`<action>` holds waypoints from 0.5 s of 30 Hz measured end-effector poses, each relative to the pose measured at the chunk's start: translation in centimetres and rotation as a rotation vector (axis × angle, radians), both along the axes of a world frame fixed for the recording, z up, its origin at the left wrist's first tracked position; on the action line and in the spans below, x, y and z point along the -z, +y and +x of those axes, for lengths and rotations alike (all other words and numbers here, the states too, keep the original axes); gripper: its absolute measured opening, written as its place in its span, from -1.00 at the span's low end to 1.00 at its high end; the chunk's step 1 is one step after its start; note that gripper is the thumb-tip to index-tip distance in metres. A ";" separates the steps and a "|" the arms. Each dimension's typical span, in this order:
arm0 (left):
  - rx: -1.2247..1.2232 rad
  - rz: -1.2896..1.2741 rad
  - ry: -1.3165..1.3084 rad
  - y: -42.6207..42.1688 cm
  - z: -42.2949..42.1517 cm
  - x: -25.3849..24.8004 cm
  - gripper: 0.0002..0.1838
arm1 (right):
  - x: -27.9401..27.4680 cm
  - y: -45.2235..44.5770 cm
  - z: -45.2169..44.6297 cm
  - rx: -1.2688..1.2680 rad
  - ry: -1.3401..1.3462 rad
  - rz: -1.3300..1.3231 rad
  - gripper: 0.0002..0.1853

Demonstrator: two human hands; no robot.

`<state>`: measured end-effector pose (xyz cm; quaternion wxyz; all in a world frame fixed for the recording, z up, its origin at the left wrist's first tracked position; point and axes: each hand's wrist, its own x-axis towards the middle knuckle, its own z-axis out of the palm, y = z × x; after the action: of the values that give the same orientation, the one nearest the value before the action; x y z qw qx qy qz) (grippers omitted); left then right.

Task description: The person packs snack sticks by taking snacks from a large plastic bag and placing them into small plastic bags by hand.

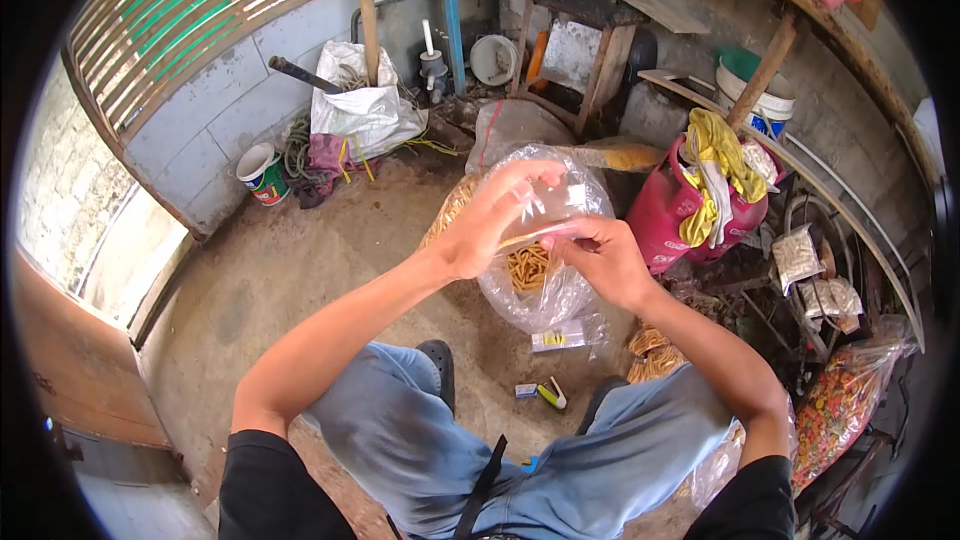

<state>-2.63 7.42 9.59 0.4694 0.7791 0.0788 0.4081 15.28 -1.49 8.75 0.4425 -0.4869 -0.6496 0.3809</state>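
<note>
Plastic bag (548, 208), small and clear, is held up at the centre of the frame, above a big bag (510, 308) of brown snack sticks (527, 268). The right hand (607, 258) pinches its edge between thumb and fingers. The left hand (492, 224) curves around its left side; whether those fingers grip, I cannot tell. Lower centre, a green stapler (551, 396) lies on the floor beside a little box (526, 391).

Sticks (527, 268) in bag (545, 314), bhd. stapler (551, 396)
</note>
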 end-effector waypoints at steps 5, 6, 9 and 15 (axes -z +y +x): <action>-0.225 -0.131 -0.089 0.6 -0.2 -0.8 -0.45 | -0.3 0.7 0.8 0.147 0.010 0.202 -0.86; -0.376 -0.400 -0.100 0.8 0.2 -0.9 -0.42 | -0.2 0.9 1.0 0.188 0.006 0.296 -0.86; -0.458 -0.960 -0.146 2.0 1.9 1.1 -0.32 | -1.2 0.9 1.4 0.384 -0.056 0.253 -0.86; -0.116 -1.286 -0.429 -2.1 9.1 6.0 -0.42 | 0.7 1.9 2.7 0.438 -0.124 0.312 -0.86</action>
<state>6.42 5.36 3.61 0.8218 0.2413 0.2526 0.4502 17.99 0.43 8.05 0.5435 -0.5640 -0.6055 0.1410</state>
